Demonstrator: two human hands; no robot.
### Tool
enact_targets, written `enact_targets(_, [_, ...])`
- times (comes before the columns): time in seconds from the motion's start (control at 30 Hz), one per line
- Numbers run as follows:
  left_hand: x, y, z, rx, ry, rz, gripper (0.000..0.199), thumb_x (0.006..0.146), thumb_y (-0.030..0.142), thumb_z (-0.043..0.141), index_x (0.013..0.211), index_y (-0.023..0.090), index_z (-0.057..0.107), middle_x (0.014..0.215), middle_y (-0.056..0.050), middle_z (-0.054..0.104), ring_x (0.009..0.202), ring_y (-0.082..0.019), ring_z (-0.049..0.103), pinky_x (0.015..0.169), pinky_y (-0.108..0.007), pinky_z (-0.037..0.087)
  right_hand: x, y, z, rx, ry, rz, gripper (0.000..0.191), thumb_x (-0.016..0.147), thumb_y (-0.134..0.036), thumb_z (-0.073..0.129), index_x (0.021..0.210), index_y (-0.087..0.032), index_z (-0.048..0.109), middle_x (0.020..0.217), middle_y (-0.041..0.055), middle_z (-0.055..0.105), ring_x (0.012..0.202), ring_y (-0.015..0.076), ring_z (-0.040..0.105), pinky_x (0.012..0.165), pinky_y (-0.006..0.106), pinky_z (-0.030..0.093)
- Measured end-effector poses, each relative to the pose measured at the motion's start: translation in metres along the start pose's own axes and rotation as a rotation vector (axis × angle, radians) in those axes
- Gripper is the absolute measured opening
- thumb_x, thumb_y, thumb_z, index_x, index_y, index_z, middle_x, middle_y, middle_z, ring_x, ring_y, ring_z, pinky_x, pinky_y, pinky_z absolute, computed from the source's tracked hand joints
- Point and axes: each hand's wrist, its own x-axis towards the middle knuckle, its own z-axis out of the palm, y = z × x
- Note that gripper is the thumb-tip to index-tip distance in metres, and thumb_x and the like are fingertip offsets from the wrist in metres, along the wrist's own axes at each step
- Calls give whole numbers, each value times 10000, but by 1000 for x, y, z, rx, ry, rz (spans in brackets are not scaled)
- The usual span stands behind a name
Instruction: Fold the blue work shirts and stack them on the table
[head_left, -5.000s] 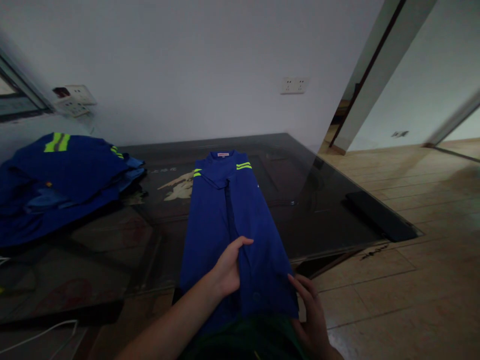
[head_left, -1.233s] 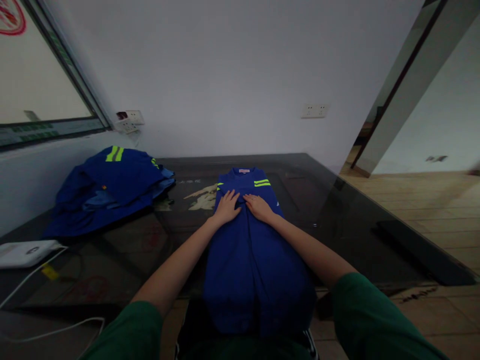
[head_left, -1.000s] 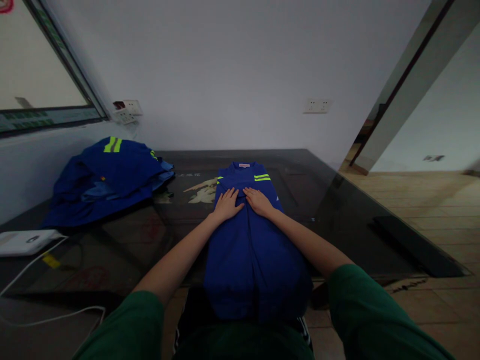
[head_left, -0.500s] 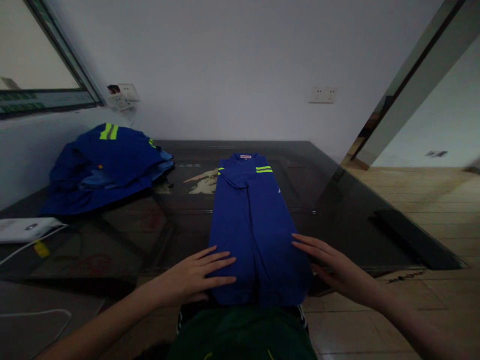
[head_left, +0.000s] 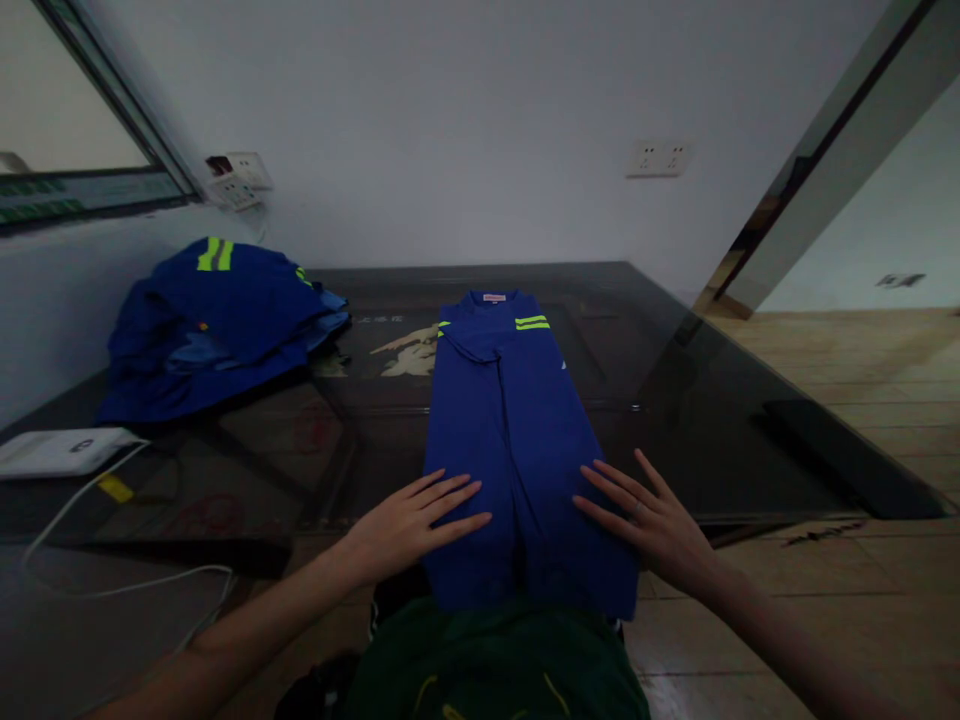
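A blue work jacket (head_left: 551,430) with yellow-green reflective stripes lies folded lengthwise on the dark table, its collar towards the wall. Its near end reaches over the table's front edge, close to my body. My left hand (head_left: 420,515) rests with fingers spread on the left side of the cloth. On the right side, my right hand (head_left: 637,510) lies with its fingers stretched apart over the jacket; a ring shows on one finger. Neither hand grips the cloth.
A heap of blue garments (head_left: 217,320) sits at the table's back left. Nearby are a white device (head_left: 67,452) and its white cable (head_left: 82,490). A dark flat object (head_left: 847,455) lies near the right edge of the glossy table (head_left: 675,400). Wall sockets (head_left: 658,158) are behind.
My right hand has turned flatter onto the jacket, fingers spreading wider. My left hand has slid slightly forward and right. The whole view has shifted a little.
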Motion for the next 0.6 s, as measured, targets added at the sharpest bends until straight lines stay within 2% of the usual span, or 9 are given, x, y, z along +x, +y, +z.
enact_targets(0.13, [-2, 0, -8, -24, 6, 87, 583, 929, 100, 464, 1451, 336, 355, 1475, -66, 440, 1346, -227, 426, 1114, -441, 347, -6, -2, -5, 72, 67, -62, 549, 932, -76, 443, 1442, -272, 386, 1420, 87, 502, 1407, 233, 313, 1147, 611, 172])
enact_targets(0.27, [-4, 1, -13, -98, 59, 179, 490, 940, 183, 492, 1402, 334, 430, 1430, -46, 499, 1314, -202, 466, 1135, -440, 325, -3, -9, -10, 122, 90, -104, 496, 951, -74, 409, 1406, -267, 446, 1391, 69, 536, 1386, 205, 356, 1166, 566, 167])
enact_targets(0.43, [-3, 1, -19, -141, 175, 202, 409, 955, 170, 464, 1339, 305, 505, 1354, -20, 578, 1276, -156, 504, 1151, -388, 311, -2, -16, -16, 229, 121, -115, 449, 974, -118, 382, 1384, -272, 477, 1371, 61, 558, 1350, 180, 413, 1164, 517, 223])
enact_targets(0.6, [-1, 3, -30, -245, 231, 206, 373, 984, 203, 391, 1332, 228, 522, 1279, -62, 635, 1197, -153, 577, 1101, -329, 387, -2, -20, -25, 367, 114, -65, 437, 990, -183, 384, 1412, -283, 440, 1339, 56, 586, 1277, 174, 505, 1155, 520, 242])
